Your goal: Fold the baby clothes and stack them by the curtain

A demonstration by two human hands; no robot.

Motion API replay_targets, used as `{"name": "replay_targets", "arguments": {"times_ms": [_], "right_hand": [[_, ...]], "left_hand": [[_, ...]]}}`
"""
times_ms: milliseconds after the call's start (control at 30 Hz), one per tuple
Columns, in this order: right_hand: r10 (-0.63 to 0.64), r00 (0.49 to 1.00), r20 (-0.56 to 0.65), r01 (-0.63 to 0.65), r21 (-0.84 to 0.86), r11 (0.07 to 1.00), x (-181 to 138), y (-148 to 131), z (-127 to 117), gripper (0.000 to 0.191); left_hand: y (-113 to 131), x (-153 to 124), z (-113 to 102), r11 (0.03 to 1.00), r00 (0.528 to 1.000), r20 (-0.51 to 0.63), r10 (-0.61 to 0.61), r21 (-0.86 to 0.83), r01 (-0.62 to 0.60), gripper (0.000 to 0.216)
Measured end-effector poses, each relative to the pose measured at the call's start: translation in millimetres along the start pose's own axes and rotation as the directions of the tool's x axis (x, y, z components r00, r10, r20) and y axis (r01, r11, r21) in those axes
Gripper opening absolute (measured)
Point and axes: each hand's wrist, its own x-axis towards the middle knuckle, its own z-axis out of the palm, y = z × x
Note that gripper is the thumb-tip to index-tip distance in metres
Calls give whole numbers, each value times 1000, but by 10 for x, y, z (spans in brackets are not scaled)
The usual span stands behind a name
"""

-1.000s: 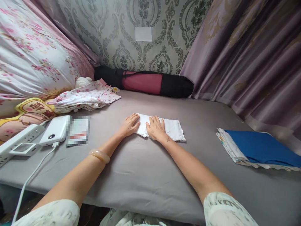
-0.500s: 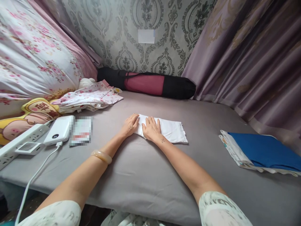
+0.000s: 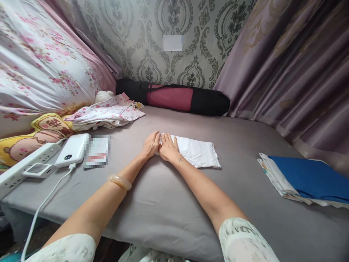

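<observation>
A folded white cloth point(image 3: 196, 151) lies flat on the grey bed sheet point(image 3: 158, 200), longer from side to side than in depth. At its left edge rests my left hand point(image 3: 151, 145), its fingers stretched out close together. My right hand point(image 3: 168, 147) lies flat over the cloth's left end, fingers extended and palm down, right beside the left one. Both hands are open and grip nothing. The cloth's left edge is mostly hidden beneath and between them. On my left wrist sits a pale bangle point(image 3: 119, 182).
To the right lies a folded stack of fabric with a blue piece point(image 3: 313, 178) on top. Leftward are a power strip point(image 3: 16, 178), a white power bank point(image 3: 72, 149) with cable, a blurred packet point(image 3: 97, 151) and crumpled printed clothing point(image 3: 109, 111). A long black-and-red bag point(image 3: 169, 99) lies along the wall.
My right hand has slid left across the cloth, up against my left hand. The left hand stays at the cloth's left edge. The whole view has shifted slightly.
</observation>
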Motion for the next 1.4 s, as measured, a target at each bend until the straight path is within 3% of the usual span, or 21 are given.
{"name": "replay_targets", "arguments": {"times_ms": [233,367,500,567,667,767,867,1100,1267,1400], "right_hand": [[3,1000,4,-3,-18,1000,22,-16,71,64],[-21,999,-38,24,71,997,-22,-2,-12,60],[-17,988,-154,37,126,991,-209,220,-228,56],[15,989,-144,-1,97,995,-340,424,-331,56],[68,995,-71,-65,41,997,-502,731,-413,56],[73,997,1,-73,7,997,-567,907,-403,57],[50,999,-6,-50,-4,999,-564,938,-347,57],[31,991,-129,-38,-50,998,-538,923,-260,50],[35,997,-75,-37,-17,999,-587,984,-308,55],[112,993,-42,-114,-45,992,-700,1063,-352,62]], "left_hand": [[24,-12,-20,1000,1000,11,-19,-18,19,58],[2,-6,-21,1000,1000,17,3,10,-3,56],[-53,21,-14,996,1000,22,20,85,-22,55],[-40,17,7,985,999,14,35,170,-37,51],[103,-35,75,928,985,68,161,330,-174,46],[350,-95,184,844,917,246,314,370,-389,45],[537,-104,298,798,853,388,349,354,-488,45],[531,-19,400,813,848,431,310,341,-471,46],[539,-24,350,795,836,440,327,350,-495,45],[496,-89,277,793,850,411,329,368,-485,51]]}}
